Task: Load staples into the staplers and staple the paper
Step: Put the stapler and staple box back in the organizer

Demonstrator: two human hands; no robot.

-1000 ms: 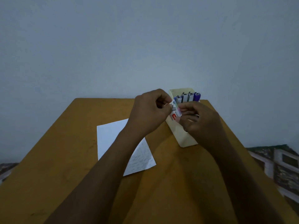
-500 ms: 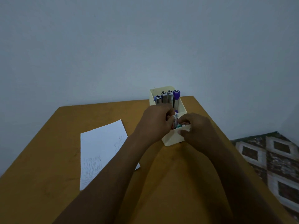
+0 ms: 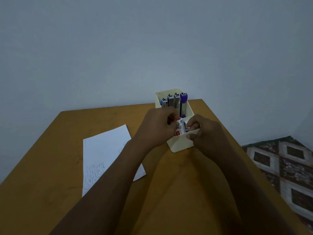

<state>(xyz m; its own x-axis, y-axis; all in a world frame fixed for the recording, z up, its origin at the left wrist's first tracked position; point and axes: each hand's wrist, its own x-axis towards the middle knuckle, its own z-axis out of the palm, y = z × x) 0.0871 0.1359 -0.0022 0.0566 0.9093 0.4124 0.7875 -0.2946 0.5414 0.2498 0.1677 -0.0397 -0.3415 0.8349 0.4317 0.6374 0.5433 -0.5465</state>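
Note:
A cream plastic organiser box [image 3: 179, 145] stands on the wooden table [image 3: 50, 192], near its far right corner. Several staplers [image 3: 172, 100] stand upright in its rear section, one with a purple top [image 3: 183, 97]. My left hand [image 3: 157, 128] and my right hand [image 3: 203, 131] meet over the box's front section. Between their fingers is a small white staple box with a red patch [image 3: 180, 128]; both hands pinch it. A white sheet of paper [image 3: 103, 155] with faint writing lies on the table to the left, partly under my left forearm.
A plain grey wall rises right behind the table. To the right, past the table's edge, lies a patterned floor covering [image 3: 288, 167] with dark squares.
The view has swung, so the organiser box now sits nearer the middle. My hands have dropped from above the box with the staple box, down into its front section.

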